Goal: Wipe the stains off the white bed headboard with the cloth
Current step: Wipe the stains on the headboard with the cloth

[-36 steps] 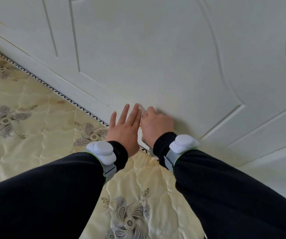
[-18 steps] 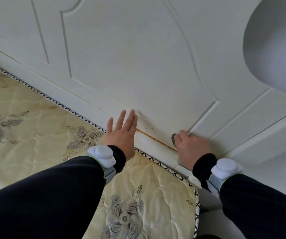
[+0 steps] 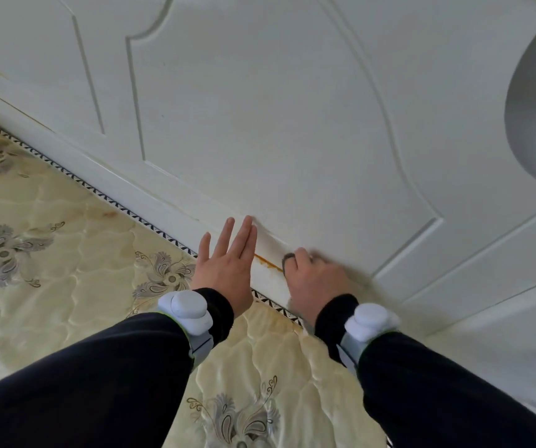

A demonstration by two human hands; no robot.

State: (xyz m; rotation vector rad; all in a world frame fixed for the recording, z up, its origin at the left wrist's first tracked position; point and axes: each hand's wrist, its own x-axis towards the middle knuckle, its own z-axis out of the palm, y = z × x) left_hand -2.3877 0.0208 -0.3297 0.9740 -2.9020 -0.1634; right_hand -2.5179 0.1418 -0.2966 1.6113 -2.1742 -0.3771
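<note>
Sleeves: two, dark, each with one white wrist device
Left hand point(image 3: 228, 270): flat, fingers spread, on headboard point(image 3: 260, 124)
Right hand point(image 3: 315, 282): closed around one grey cloth point(image 3: 287, 258)
Stain point(image 3: 268, 261): one orange streak between hands

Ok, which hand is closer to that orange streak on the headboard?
About equal, the right hand perhaps slightly closer. Its curled fingers, closed on a barely visible grey cloth, meet the orange streak's right end; the open left hand lies flat at its left end.
</note>
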